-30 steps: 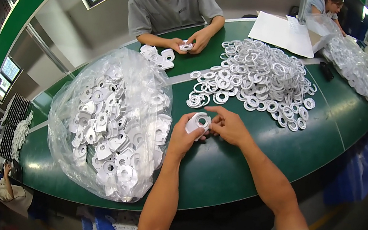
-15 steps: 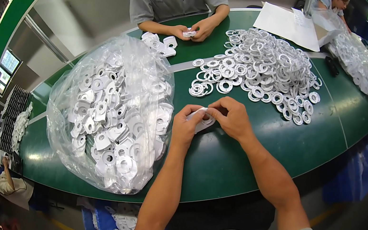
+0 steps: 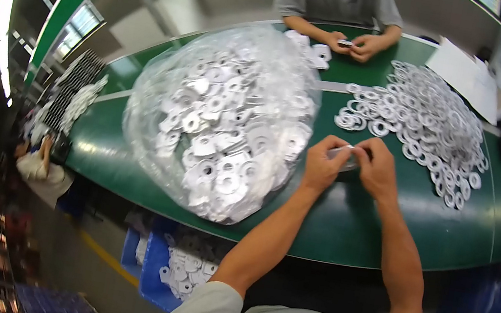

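Note:
Just in front of the ring pile, my left hand (image 3: 321,162) and my right hand (image 3: 378,168) are both closed on one small white plastic part (image 3: 349,160). Thumbs and fingertips pinch its upper edge from either side, and much of it is hidden behind them. To the left of my hands lies a big clear plastic bag (image 3: 151,121), spread wide and full of white plastic pieces with round holes (image 3: 228,182). Beyond my hands, to the right, white plastic rings (image 3: 428,129) are heaped loosely.
Across the green table (image 3: 342,237), a co-worker's hands (image 3: 354,46) hold a small part beside several white pieces (image 3: 310,49). White sheets (image 3: 464,77) lie at the far right. Below the near edge, a blue bin (image 3: 156,276) contains white pieces.
The view has swung left, so the table and hands sit further right in the picture. My hands have drawn closer together on the part, which now shows more edge-on.

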The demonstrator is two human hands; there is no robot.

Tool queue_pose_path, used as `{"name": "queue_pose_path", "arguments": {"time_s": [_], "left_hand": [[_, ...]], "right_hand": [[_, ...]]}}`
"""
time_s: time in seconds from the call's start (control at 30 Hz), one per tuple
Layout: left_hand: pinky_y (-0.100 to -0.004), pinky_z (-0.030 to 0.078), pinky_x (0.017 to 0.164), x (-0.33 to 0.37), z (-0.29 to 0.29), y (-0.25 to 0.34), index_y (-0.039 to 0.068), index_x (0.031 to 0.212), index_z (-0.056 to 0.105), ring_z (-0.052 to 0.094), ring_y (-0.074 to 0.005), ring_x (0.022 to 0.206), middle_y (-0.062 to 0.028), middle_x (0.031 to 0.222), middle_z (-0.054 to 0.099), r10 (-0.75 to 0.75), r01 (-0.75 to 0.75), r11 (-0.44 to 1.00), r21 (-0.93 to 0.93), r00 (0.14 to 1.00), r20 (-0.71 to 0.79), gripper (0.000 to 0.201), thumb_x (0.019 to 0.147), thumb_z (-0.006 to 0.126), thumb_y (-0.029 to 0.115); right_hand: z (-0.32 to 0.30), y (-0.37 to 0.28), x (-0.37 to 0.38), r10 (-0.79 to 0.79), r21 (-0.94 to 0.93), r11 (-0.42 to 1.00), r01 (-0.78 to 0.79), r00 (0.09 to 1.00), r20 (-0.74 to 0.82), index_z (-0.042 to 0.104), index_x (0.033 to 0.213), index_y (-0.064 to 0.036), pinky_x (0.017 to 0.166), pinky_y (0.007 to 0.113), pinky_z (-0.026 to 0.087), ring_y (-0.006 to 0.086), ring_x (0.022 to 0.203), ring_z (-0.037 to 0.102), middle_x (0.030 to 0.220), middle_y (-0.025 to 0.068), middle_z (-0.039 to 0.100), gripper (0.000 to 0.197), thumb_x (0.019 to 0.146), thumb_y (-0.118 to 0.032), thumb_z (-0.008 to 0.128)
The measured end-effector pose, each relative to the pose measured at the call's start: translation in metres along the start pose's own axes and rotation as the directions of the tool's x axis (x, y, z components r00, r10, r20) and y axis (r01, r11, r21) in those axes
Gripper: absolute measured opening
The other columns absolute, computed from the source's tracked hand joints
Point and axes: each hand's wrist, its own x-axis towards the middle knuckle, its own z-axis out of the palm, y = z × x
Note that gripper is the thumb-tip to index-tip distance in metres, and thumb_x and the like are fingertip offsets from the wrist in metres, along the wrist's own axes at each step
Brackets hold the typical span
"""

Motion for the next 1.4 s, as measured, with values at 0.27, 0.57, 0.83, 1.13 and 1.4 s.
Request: {"name": "queue_pose_path", "arguments": {"time_s": [0.27, 0.57, 0.83, 1.13, 1.4], "left_hand": [[-0.026, 0.046, 0.064, 0.008, -0.003, 0.0, 0.0, 0.08, 0.062, 0.058, -0.0114, 0.067, -0.0052, 0.07, 0.063, -0.122, 0.142, 0.987, -0.071, 0.963, 0.24, 0.015, 0.079, 0.064, 0.014], [-0.0248, 0.046, 0.067, -0.005, -0.017, 0.019, -0.001, 0.088, 0.062, 0.058, -0.0102, 0.072, -0.0046, 0.077, 0.064, -0.242, 0.234, 0.969, 0.074, 0.964, 0.113, 0.016, 0.086, 0.064, 0.015], [-0.0333, 0.05, 0.075, -0.147, -0.169, 0.153, 0.004, 0.095, 0.064, 0.066, -0.024, 0.082, -0.011, 0.089, 0.067, -0.436, 0.111, 0.763, 0.637, 0.816, 0.379, 0.014, 0.083, 0.065, 0.011], [-0.0403, 0.048, 0.071, -0.095, -0.266, 0.134, 0.0, 0.088, 0.062, 0.062, -0.0351, 0.08, -0.0154, 0.082, 0.063, 0.142, -0.08, 0.294, 0.952, 0.989, 0.04, 0.016, 0.078, 0.07, 0.009], [-0.0447, 0.046, 0.067, -0.048, -0.283, 0.089, 0.005, 0.081, 0.065, 0.062, -0.0344, 0.076, -0.0143, 0.074, 0.064, -0.137, 0.006, -0.042, 0.999, 0.991, -0.011, 0.02, 0.072, 0.073, 0.021]], "right_hand": [[-0.023, 0.001, 0.003, -0.06, -0.247, 0.96, 0.129, 0.961, 0.271, 0.056, 0.076, -0.0041, 0.061, 0.041, 0.046, 0.037, 0.069, 0.057, 0.073, 0.017, 0.059, 0.022, 0.091, -0.02, 0.057], [-0.004, 0.034, 0.002, 0.077, 0.028, 0.996, -0.091, 0.946, 0.314, 0.064, 0.087, -0.0038, 0.056, 0.038, 0.044, 0.0246, 0.063, 0.059, 0.07, 0.0122, 0.061, 0.024, 0.093, -0.026, 0.056], [-0.031, 0.045, 0.014, 0.327, 0.167, 0.916, -0.364, 0.921, 0.213, 0.064, 0.08, -0.0011, 0.045, 0.024, 0.034, 0.0068, 0.047, 0.043, 0.057, 0.0009, 0.052, 0.04, 0.098, -0.034, 0.052], [-0.023, 0.043, 0.014, 0.331, 0.148, 0.913, -0.379, 0.903, 0.274, 0.062, 0.078, -0.0015, 0.042, 0.023, 0.034, 0.0067, 0.044, 0.044, 0.057, 0.0002, 0.051, 0.039, 0.099, -0.032, 0.05], [-0.038, 0.065, 0.016, 0.382, 0.181, 0.9, -0.397, 0.917, 0.112, 0.063, 0.077, -0.0022, 0.043, 0.023, 0.036, 0.0068, 0.044, 0.045, 0.057, 0.0001, 0.053, 0.037, 0.098, -0.031, 0.051]]}}
